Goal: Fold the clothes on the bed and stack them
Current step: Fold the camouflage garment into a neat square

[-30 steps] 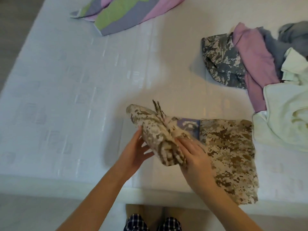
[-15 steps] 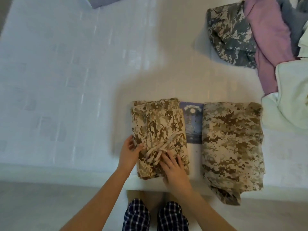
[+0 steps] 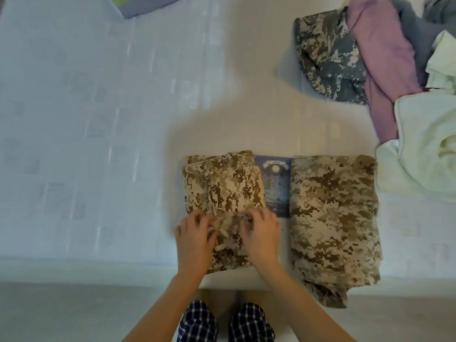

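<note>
At six o'clock on the bed point(image 3: 98, 119), my left hand point(image 3: 195, 239) and right hand point(image 3: 261, 233), fingers curled, pinch the folded camouflage garment point(image 3: 229, 191). A careless tug could undo its fold.

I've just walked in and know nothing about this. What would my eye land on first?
The hands come first: the left hand and right hand pinch the near end of a folded tan camo garment at the near edge of the bed. To its right lies a second tan camo piece. At the far right sits an unfolded heap of grey camo, pink and cream clothes.
</note>
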